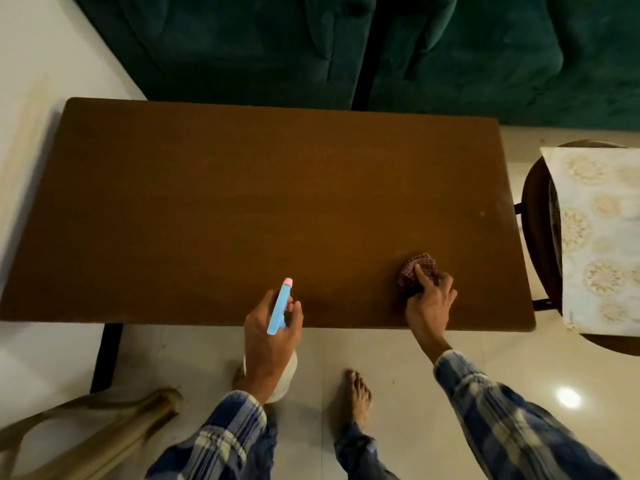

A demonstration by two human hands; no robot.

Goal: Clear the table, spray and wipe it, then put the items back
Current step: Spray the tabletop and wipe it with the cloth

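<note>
At the near edge of the worktop (242, 202) the left hand (268, 336) grips the spray bottle (280, 308); its blue head runs lengthwise away from the person, with the pink nozzle pointing to the far side. Near the near right corner, the right hand (429, 303) holds a bunched checked cloth (417, 268) on the surface. Beyond both hands the brown surface stretches open to the green sofa (450, 57) behind the far edge.

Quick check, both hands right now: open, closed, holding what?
Left hand: closed around the spray bottle.
Right hand: fingers gripping the cloth on the table.
</note>
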